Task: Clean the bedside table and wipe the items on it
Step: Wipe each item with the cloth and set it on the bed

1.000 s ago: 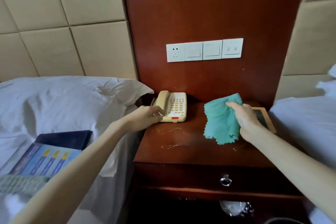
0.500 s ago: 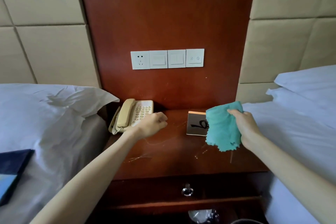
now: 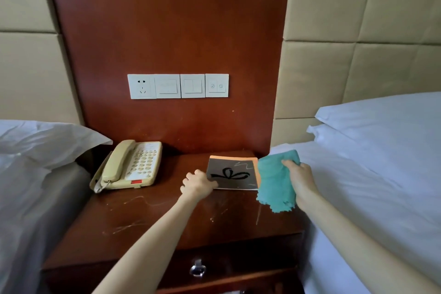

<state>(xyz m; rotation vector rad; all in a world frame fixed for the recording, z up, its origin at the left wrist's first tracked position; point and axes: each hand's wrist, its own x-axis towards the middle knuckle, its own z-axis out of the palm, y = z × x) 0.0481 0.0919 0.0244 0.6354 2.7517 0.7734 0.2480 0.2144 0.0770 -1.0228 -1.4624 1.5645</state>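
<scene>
A dark wooden bedside table (image 3: 167,219) stands between two beds, its top scratched. A cream telephone (image 3: 130,166) sits at its back left. A booklet (image 3: 232,174) with a grey cover, a black bow drawing and an orange edge lies at the back right. My left hand (image 3: 198,185) rests at the booklet's near left corner, fingers curled onto its edge. My right hand (image 3: 299,179) holds a teal cloth (image 3: 274,181) that hangs over the booklet's right edge.
White-sheeted beds flank the table, the left bed (image 3: 35,174) and the right bed (image 3: 381,174) with pillows. A socket and switch panel (image 3: 177,86) is on the wooden wall panel. A drawer with a glass knob (image 3: 197,270) is below the top.
My left hand left the telephone and moved right to the booklet's corner. My right hand with the cloth stayed near the booklet's right side. The view shifted right.
</scene>
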